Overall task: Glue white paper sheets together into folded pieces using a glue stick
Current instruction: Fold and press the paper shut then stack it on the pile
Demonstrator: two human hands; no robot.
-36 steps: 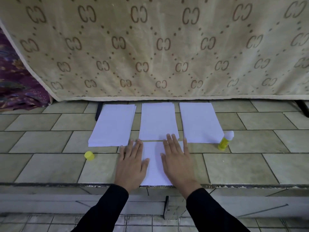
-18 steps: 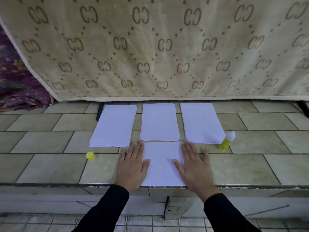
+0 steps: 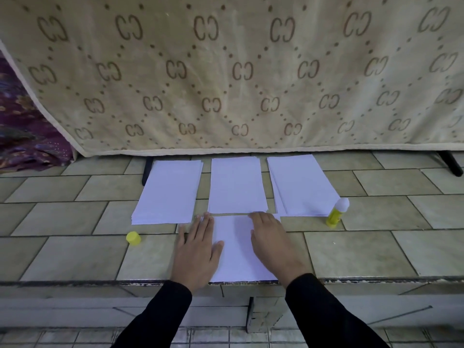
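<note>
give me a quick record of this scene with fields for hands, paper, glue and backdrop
left hand: flat on the left side of the near sheet
right hand: flat on its right side
near sheet: white, at the front edge of the tiled ledge
paper stacks: left stack, middle stack, right stack, side by side behind it
glue stick: upright, uncapped, by the right stack's near corner
cap: yellow, lying at left, apart from the stick
backdrop: beige patterned blanket

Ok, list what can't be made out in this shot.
Head view only:
- Sheet: any glue or fold lines, partly covered by left hand and right hand.
- Right fingertips: blurred.
- Glue stick label: too small.
- Sheet count in left stack, middle stack, right stack: edges too fine.
- Black leg at far right: top hidden by blanket.
</note>
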